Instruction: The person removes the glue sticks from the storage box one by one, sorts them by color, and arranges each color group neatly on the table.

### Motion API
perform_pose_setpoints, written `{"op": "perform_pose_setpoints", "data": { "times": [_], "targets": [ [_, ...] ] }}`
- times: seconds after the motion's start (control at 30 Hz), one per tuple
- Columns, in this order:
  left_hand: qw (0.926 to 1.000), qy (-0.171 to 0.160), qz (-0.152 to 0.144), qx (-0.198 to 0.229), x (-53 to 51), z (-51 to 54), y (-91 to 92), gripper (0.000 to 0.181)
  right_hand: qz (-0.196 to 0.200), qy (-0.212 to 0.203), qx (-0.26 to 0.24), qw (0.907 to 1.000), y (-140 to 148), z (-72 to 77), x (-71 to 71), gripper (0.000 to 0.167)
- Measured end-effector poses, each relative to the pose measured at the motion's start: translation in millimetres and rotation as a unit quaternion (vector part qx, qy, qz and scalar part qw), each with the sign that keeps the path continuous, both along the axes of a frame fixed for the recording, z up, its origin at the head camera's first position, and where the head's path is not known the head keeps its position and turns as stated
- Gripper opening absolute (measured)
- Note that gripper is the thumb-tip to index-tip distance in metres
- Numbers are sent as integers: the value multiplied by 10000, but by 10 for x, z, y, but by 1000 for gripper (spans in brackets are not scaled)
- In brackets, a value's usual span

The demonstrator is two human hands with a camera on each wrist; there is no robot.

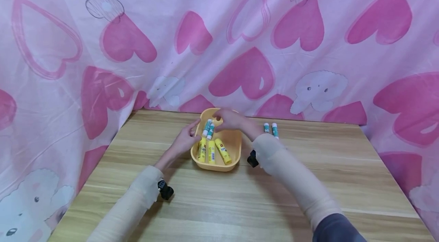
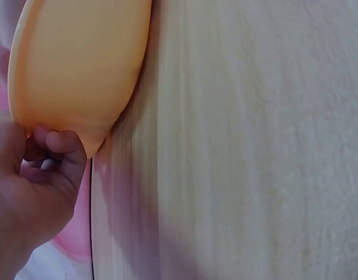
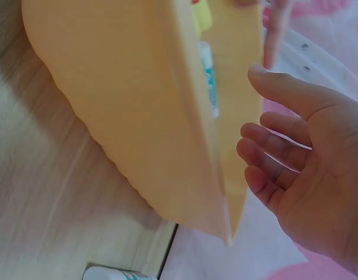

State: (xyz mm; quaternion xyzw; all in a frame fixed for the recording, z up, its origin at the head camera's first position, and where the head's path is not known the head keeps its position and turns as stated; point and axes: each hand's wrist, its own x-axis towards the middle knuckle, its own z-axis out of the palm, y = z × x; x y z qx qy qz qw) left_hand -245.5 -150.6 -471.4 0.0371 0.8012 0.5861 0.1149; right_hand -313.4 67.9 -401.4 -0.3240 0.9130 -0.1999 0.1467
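Observation:
An orange-yellow plastic basin (image 1: 234, 154) stands on the table and holds several glue sticks. Three are yellow, like the yellow glue stick (image 1: 223, 151) on the right of that row. Two smaller ones are white and teal, among them a teal glue stick (image 1: 210, 132) farther back. My left hand (image 1: 183, 141) grips the basin's left rim, its fingers bent against the outer wall in the left wrist view. Over the basin's far part hovers my right hand (image 1: 230, 119); in the right wrist view its fingers are loosely bent and hold nothing.
Two more white-and-teal glue sticks, one of them a glue stick (image 1: 275, 130) partly behind my right forearm, are on the wooden table (image 1: 212, 204) right of the basin. A pink heart-patterned cloth (image 1: 240, 70) hangs along the table's back edge.

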Motion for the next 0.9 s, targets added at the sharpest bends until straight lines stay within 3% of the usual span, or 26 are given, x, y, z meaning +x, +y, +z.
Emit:
{"op": "perform_pose_setpoints", "data": {
  "times": [0.3, 0.43, 0.6, 0.7, 0.9],
  "targets": [
    [9999, 120, -46, -8, -14, 5, 6, 80, 493, 12, -171, 9986, -180, -134, -30, 64],
    [9999, 112, -26, -14, -15, -2, 13, 80, 211, -274, -77, 9994, -250, -151, 4, 65],
    [9997, 183, 1, -176, -18, -1, 10, 79, -208, -443, 641, 9967, -321, -157, 46, 49],
    [9993, 239, 24, -302, -22, -1, 8, 79, -255, -416, 1034, 9934, -356, -159, 53, 45],
    [9989, 259, -16, -388, -21, -3, 0, 78, -339, -369, 1286, 9904, -403, -166, 64, 47]
  ]
}}
